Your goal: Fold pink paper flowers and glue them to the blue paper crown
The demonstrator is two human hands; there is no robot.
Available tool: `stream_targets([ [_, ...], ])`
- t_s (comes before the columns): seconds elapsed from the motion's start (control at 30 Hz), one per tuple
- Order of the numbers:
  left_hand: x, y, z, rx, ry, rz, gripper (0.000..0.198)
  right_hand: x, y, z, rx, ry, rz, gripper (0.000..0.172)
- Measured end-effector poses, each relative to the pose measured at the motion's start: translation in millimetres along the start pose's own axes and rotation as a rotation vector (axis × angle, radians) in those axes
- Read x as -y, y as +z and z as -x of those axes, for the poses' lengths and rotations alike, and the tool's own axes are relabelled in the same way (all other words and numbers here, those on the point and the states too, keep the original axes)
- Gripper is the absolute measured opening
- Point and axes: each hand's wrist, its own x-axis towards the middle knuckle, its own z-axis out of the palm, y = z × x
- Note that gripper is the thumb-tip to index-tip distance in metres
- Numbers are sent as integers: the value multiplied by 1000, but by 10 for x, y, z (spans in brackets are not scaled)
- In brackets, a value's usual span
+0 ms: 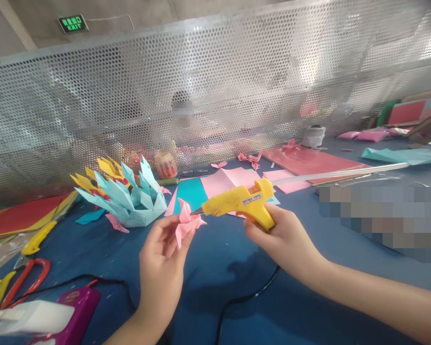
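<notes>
Between the fingers of my left hand (164, 261) is a small pink folded paper flower (187, 221), its pointed petals spread. My right hand (285, 235) grips a yellow hot glue gun (237, 200) by its handle, fingers round the trigger. The dark nozzle points left and meets the flower's middle; whether it touches cannot be made out. A long clear glue stick (337, 172) sticks out of the gun's back. Left of the flower stands a light blue folded paper ring with points (138, 208), and a yellow one (109, 167) is behind it.
Pink paper sheets (230, 179) and a red sheet (309, 160) lie behind the gun. At lower left are red-handled scissors (28, 282), a yellow cutter (39, 237) and a purple power strip (81, 306) with a white plug. A black cord (233, 302) crosses the blue table. Perforated metal panel (222, 62) behind.
</notes>
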Motion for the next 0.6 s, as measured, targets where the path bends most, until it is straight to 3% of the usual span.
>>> stream_targets([
  [0.6,4,2,-4,24,32,17,16,18,0,-13,-21,-38,-12,10],
])
